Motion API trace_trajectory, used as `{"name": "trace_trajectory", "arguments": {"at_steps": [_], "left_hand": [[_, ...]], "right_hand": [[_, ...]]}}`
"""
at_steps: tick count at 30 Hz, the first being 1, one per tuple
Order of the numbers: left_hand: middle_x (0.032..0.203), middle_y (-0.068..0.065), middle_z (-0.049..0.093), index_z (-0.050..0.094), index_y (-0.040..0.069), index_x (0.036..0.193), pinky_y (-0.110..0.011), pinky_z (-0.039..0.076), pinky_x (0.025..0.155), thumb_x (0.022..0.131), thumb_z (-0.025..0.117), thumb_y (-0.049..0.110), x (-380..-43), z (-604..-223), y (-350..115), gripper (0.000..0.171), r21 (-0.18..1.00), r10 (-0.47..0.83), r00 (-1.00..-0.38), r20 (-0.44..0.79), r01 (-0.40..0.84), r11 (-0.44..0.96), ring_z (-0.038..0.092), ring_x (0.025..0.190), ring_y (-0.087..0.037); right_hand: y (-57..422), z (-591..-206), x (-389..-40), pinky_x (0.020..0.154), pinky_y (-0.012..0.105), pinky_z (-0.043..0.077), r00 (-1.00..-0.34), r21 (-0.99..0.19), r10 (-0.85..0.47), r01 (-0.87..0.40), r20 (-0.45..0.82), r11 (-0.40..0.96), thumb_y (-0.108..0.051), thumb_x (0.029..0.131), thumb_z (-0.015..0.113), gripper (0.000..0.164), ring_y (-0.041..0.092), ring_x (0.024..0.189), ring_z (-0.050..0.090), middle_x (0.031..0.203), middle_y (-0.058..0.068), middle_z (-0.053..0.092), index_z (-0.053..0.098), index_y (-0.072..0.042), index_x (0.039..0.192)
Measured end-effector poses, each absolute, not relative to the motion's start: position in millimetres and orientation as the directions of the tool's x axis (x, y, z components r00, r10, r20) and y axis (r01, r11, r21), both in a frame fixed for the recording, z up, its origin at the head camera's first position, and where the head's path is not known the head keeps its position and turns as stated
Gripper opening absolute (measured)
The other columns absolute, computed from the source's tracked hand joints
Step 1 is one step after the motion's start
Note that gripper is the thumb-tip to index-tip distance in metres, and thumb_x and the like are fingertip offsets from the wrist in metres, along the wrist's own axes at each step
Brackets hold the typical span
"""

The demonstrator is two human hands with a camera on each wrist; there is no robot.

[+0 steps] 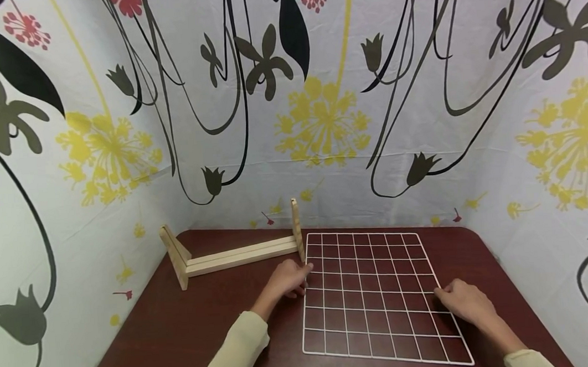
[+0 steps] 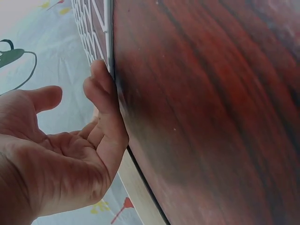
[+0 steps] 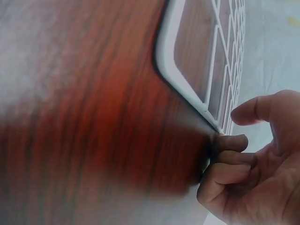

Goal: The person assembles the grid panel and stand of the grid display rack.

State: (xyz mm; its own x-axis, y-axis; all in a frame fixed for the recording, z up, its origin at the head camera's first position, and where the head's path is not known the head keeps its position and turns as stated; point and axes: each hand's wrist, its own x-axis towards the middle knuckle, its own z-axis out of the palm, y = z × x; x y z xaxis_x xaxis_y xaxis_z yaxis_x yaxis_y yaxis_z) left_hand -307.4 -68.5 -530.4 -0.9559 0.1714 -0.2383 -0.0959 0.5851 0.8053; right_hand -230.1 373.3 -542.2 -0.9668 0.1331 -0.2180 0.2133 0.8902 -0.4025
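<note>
A white wire grid panel [image 1: 374, 282] lies flat on the dark red table. At its left edge is my left hand [image 1: 284, 278], fingertips right at the outer wire. In the left wrist view the thumb [image 2: 49, 98] stands apart from the bent fingers [image 2: 105, 93]. On the opposite side my right hand [image 1: 467, 302] rests by the panel's right edge. The right wrist view shows curled fingers [image 3: 227, 157] touching the edge near a rounded corner of the panel [image 3: 166, 61], with the thumb [image 3: 255, 110] held away from them.
A pale wooden stand [image 1: 243, 255], two uprights joined by a long crossbar, sits at the back left of the table [image 1: 147, 330]. Its right upright [image 1: 297, 227] is close to the panel's far left corner. Flower-patterned cloth [image 1: 251, 130] surrounds the table's back and sides.
</note>
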Motion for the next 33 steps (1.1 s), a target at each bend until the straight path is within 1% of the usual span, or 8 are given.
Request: {"name": "trace_trajectory", "arguments": {"at_steps": [3, 8, 13, 16, 19, 23, 28, 33], "left_hand": [[0.068, -0.006, 0.075, 0.078, 0.004, 0.08, -0.032, 0.058, 0.05, 0.105, 0.064, 0.043, -308, -530, -68, 0.048, 0.776, 0.172, -0.958, -0.23, -0.074, 0.626, 0.073, 0.058, -0.017], [0.06, -0.005, 0.071, 0.077, 0.008, 0.07, -0.03, 0.054, 0.047, 0.101, 0.072, 0.036, -309, -532, -66, 0.041, 0.706, 0.191, -0.964, -0.182, 0.007, 0.708, 0.067, 0.052, -0.017], [0.05, -0.002, 0.065, 0.072, 0.013, 0.057, -0.032, 0.044, 0.047, 0.096, 0.075, 0.037, -314, -534, -65, 0.045, 0.63, 0.199, -0.972, -0.121, 0.08, 0.773, 0.059, 0.047, -0.018], [0.046, 0.004, 0.061, 0.069, 0.018, 0.055, -0.035, 0.044, 0.049, 0.094, 0.075, 0.038, -324, -546, -64, 0.044, 0.574, 0.192, -0.976, -0.103, 0.1, 0.813, 0.058, 0.047, -0.016], [0.051, 0.004, 0.064, 0.068, 0.018, 0.059, -0.038, 0.049, 0.054, 0.09, 0.075, 0.03, -327, -546, -60, 0.033, 0.524, 0.151, -0.98, -0.126, 0.064, 0.85, 0.063, 0.053, -0.018], [0.066, 0.0, 0.068, 0.065, 0.018, 0.066, -0.043, 0.051, 0.054, 0.079, 0.073, 0.021, -339, -558, -56, 0.016, 0.443, 0.087, -0.989, -0.122, 0.024, 0.896, 0.065, 0.064, -0.021], [0.072, -0.001, 0.066, 0.06, 0.02, 0.066, -0.044, 0.048, 0.052, 0.074, 0.073, 0.024, -364, -599, -55, 0.016, 0.354, 0.08, -0.996, -0.045, 0.059, 0.933, 0.064, 0.068, -0.023], [0.076, -0.005, 0.07, 0.062, 0.018, 0.067, -0.046, 0.052, 0.055, 0.075, 0.074, 0.021, -352, -576, -47, 0.014, 0.344, 0.097, -0.994, -0.045, 0.075, 0.936, 0.067, 0.07, -0.026]], "right_hand": [[371, -542, -230, 0.056, 0.034, 0.034, -0.969, -0.391, 0.135, 0.208, -0.205, 0.896, -0.047, 0.099, 0.056, 0.043, 0.017, 0.061, 0.046, 0.062, -0.003, 0.047, 0.054, -0.021, 0.066], [372, -543, -226, 0.053, 0.032, 0.03, -0.977, -0.395, 0.116, 0.178, -0.177, 0.901, -0.04, 0.095, 0.059, 0.041, 0.014, 0.055, 0.039, 0.056, -0.007, 0.039, 0.044, -0.023, 0.061], [374, -543, -228, 0.055, 0.031, 0.032, -0.983, -0.42, 0.074, 0.14, -0.17, 0.897, -0.037, 0.097, 0.062, 0.036, 0.014, 0.058, 0.044, 0.06, -0.006, 0.047, 0.055, -0.021, 0.066], [376, -545, -229, 0.055, 0.031, 0.031, -0.984, -0.426, 0.06, 0.128, -0.17, 0.896, -0.036, 0.097, 0.063, 0.037, 0.014, 0.057, 0.041, 0.059, -0.007, 0.045, 0.053, -0.021, 0.065], [377, -545, -230, 0.053, 0.029, 0.028, -0.984, -0.424, 0.053, 0.122, -0.172, 0.898, -0.036, 0.096, 0.064, 0.042, 0.012, 0.055, 0.036, 0.056, -0.009, 0.037, 0.044, -0.023, 0.061], [378, -546, -231, 0.053, 0.029, 0.027, -0.987, -0.429, 0.036, 0.101, -0.157, 0.898, -0.034, 0.093, 0.066, 0.043, 0.011, 0.054, 0.034, 0.056, -0.01, 0.034, 0.041, -0.024, 0.06], [377, -547, -231, 0.053, 0.029, 0.027, -0.99, -0.431, 0.03, 0.086, -0.134, 0.898, -0.032, 0.09, 0.068, 0.042, 0.011, 0.054, 0.035, 0.055, -0.01, 0.034, 0.041, -0.024, 0.059], [379, -548, -231, 0.053, 0.029, 0.028, -0.992, -0.427, 0.037, 0.085, -0.12, 0.9, -0.031, 0.09, 0.069, 0.042, 0.011, 0.054, 0.035, 0.056, -0.01, 0.034, 0.041, -0.024, 0.059]]}}
